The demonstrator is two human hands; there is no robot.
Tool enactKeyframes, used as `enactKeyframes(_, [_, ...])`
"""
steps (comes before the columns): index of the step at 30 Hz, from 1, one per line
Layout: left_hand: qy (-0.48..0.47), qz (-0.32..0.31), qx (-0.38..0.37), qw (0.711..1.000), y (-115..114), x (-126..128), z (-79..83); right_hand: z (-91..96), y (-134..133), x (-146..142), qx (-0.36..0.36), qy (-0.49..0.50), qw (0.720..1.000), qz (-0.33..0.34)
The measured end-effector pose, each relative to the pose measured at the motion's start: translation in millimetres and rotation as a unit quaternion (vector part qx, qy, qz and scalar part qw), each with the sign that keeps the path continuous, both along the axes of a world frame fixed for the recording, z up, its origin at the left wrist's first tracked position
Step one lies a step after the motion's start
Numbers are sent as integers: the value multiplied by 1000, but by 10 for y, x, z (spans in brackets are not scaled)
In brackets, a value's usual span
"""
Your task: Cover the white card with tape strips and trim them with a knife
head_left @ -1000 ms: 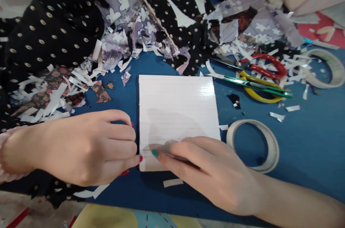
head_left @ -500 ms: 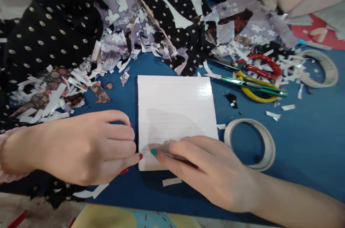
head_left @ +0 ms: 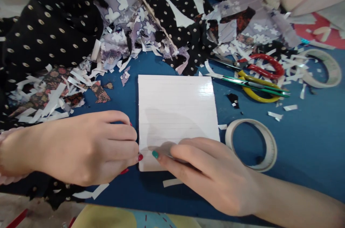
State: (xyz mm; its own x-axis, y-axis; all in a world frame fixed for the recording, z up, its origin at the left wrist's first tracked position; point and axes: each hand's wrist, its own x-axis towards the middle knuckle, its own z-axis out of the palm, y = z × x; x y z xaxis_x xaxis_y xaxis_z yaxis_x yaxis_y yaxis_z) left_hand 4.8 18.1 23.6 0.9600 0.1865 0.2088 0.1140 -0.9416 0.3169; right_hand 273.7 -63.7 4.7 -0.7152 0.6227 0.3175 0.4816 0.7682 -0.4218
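Observation:
A white square board (head_left: 175, 109) covered in strips of tape lies on the blue table (head_left: 302, 138). My left hand (head_left: 88, 147) rests at the board's left edge, fingers curled together, red nails touching its lower left corner. My right hand (head_left: 210, 174) lies on the board's near edge, index finger with a green nail stretched out and pressing near the lower left corner. What, if anything, the fingers pinch is too small to make out.
A roll of tape (head_left: 252, 145) lies right of the board, another roll (head_left: 323, 68) at the far right. Scissors with red and yellow handles (head_left: 256, 77) lie behind. Black dotted and floral fabric scraps (head_left: 151, 16) and white paper strips (head_left: 54, 98) crowd the back and left.
Almost nothing: both hands stay at the board's lower left corner; the view shifts slightly.

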Motion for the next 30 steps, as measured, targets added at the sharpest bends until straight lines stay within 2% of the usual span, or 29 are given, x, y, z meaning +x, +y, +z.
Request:
enactKeyframes(3, [6,-78,-1,997,22,7,-6,20,-9,-11,-7,-2,1000,-14])
enactKeyframes(8, [17,-40,-56,997,2,-56,-77,69,-3,-2,-81,-35,990,-113])
enactKeyframes(12, [46,-45,-73,995,-22,-91,-101,125,23,7,-129,-62,979,-143])
enactKeyframes(21, [40,-50,-83,995,-30,-81,-93,245,69,-52,-291,-39,949,-112])
enactKeyframes(30, [21,-53,-47,997,-47,-72,-91,255,89,-95,-326,33,941,-84])
